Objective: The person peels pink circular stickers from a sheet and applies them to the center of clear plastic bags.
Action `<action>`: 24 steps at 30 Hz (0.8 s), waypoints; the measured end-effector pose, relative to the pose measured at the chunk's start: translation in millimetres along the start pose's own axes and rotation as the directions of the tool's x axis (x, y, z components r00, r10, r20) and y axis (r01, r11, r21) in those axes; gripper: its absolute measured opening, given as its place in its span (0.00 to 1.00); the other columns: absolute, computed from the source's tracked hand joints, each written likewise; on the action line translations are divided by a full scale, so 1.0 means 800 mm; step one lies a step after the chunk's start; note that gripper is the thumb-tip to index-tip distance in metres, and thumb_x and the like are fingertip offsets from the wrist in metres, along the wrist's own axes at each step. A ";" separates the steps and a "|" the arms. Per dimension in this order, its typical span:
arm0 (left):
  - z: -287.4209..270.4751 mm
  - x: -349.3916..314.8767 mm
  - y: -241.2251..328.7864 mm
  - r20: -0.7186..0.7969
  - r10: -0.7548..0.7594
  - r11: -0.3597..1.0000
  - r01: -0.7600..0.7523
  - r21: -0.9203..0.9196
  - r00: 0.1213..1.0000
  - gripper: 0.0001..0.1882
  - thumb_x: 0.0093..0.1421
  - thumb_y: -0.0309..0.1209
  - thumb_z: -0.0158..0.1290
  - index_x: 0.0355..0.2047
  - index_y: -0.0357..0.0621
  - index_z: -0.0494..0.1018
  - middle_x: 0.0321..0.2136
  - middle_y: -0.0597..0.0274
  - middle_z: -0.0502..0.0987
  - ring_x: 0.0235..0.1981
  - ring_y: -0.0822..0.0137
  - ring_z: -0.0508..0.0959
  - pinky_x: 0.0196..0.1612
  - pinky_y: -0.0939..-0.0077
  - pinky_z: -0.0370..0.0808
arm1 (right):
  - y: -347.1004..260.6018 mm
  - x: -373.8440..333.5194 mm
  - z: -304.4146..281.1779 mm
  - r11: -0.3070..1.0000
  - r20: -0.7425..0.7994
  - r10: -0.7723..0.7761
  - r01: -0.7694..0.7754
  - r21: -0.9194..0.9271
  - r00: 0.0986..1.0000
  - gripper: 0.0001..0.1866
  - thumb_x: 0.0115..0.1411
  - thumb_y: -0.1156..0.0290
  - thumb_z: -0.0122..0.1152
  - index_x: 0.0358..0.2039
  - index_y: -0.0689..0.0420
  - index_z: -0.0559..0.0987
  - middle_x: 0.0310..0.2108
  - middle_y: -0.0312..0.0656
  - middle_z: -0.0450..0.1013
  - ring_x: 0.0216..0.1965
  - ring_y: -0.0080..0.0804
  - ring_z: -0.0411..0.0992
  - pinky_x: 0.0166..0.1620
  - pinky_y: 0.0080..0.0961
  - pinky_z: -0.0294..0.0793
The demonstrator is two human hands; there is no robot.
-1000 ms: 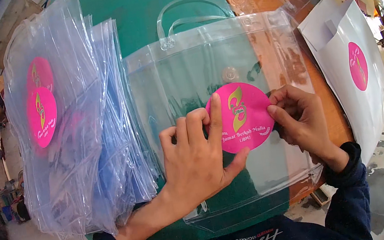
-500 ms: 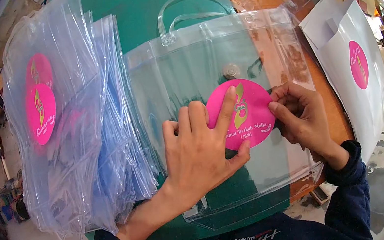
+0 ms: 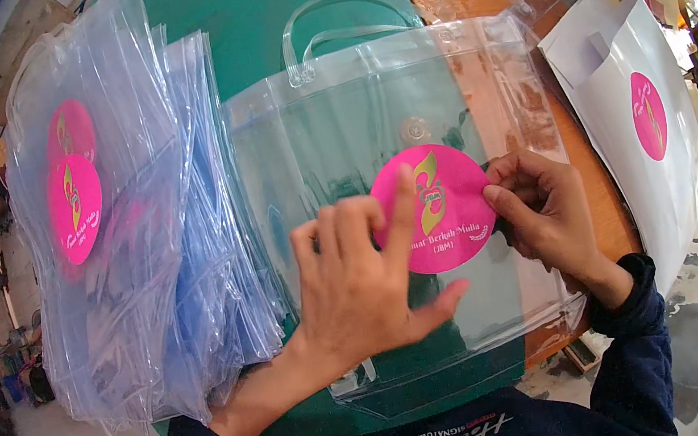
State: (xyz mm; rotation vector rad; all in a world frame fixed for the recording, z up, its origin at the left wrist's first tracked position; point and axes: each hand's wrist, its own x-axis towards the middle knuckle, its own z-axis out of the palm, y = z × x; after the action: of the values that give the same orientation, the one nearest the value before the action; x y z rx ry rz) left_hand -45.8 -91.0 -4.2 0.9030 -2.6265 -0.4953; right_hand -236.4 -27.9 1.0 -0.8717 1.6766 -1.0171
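Note:
A round pink sticker (image 3: 447,239) with a green leaf-like design lies over the front of a clear plastic bag (image 3: 327,131). The bag rests flat before me, its looped handle at the far side and a round snap button (image 3: 415,129) above the sticker. My right hand (image 3: 542,212) pinches the sticker's right edge between thumb and fingertips. Over its left side hovers my left hand (image 3: 358,280), index finger and thumb spread apart, the other fingers half bent. Whether the left fingertips touch the sticker cannot be told.
To the left lies a thick pile of clear plastic bags (image 3: 137,250) bearing similar pink stickers. A white paper bag (image 3: 618,87) with a pink round label stands at the right. Underneath are a green tabletop (image 3: 228,10) and an orange-brown wooden surface (image 3: 612,224).
My left hand has lifted off the sticker, its index finger and thumb opening wider. The right hand keeps its pinch at the sticker's edge. The view has shifted slightly.

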 end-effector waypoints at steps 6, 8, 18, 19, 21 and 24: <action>0.004 0.000 -0.002 0.069 0.109 0.987 -0.116 0.112 0.992 0.44 0.42 0.56 0.53 0.54 0.41 0.60 0.28 0.61 0.59 0.30 0.64 0.60 0.34 0.67 0.55 | 0.002 0.002 -0.001 0.999 0.010 -0.032 0.032 -0.044 0.999 0.04 0.54 0.78 0.54 0.30 0.64 0.71 0.21 0.33 0.68 0.22 0.12 0.64 0.23 0.09 0.62; 0.007 -0.002 -0.006 0.071 0.176 0.980 -0.181 0.078 0.982 0.42 0.43 0.55 0.53 0.53 0.42 0.61 0.26 0.63 0.59 0.28 0.64 0.60 0.34 0.68 0.56 | -0.001 0.001 0.000 1.000 0.004 -0.014 0.014 -0.017 1.000 0.04 0.54 0.77 0.54 0.30 0.64 0.71 0.21 0.33 0.68 0.22 0.12 0.64 0.23 0.09 0.62; 0.003 -0.014 -0.004 0.002 0.372 0.928 -0.372 -0.017 0.928 0.33 0.45 0.54 0.52 0.45 0.43 0.70 0.21 0.70 0.58 0.24 0.69 0.62 0.33 0.68 0.57 | -0.001 0.000 0.000 1.000 0.007 -0.015 0.015 -0.015 1.000 0.05 0.53 0.78 0.54 0.30 0.65 0.71 0.21 0.34 0.69 0.22 0.13 0.65 0.23 0.10 0.63; -0.001 -0.012 -0.002 0.002 0.372 0.928 -0.372 -0.016 0.928 0.33 0.45 0.54 0.52 0.45 0.43 0.70 0.21 0.70 0.58 0.24 0.69 0.62 0.33 0.68 0.57 | -0.001 0.000 0.000 1.000 0.007 -0.016 0.016 -0.014 1.000 0.05 0.53 0.78 0.54 0.30 0.65 0.71 0.21 0.34 0.69 0.22 0.13 0.65 0.23 0.10 0.63; -0.006 -0.009 -0.001 -0.010 0.170 0.985 -0.170 0.001 0.985 0.34 0.44 0.55 0.52 0.46 0.43 0.69 0.21 0.70 0.58 0.25 0.70 0.62 0.34 0.68 0.57 | -0.002 0.001 0.000 1.000 0.009 -0.016 0.016 -0.002 1.000 0.05 0.53 0.78 0.54 0.30 0.65 0.71 0.22 0.34 0.69 0.22 0.13 0.65 0.24 0.10 0.64; 0.002 -0.006 -0.001 0.068 0.219 0.976 -0.219 -0.017 0.973 0.35 0.45 0.55 0.51 0.48 0.44 0.68 0.21 0.70 0.58 0.25 0.69 0.62 0.35 0.68 0.57 | -0.005 0.001 0.000 0.999 0.010 0.029 -0.028 -0.042 1.000 0.04 0.53 0.78 0.54 0.30 0.65 0.71 0.22 0.35 0.69 0.23 0.13 0.66 0.24 0.10 0.64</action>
State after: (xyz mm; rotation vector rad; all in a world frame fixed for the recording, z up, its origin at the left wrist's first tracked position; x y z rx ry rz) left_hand -42.4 -88.5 -6.9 0.5922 -2.7411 -0.4891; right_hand -236.2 -30.0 4.4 -0.8767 1.7024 -0.9591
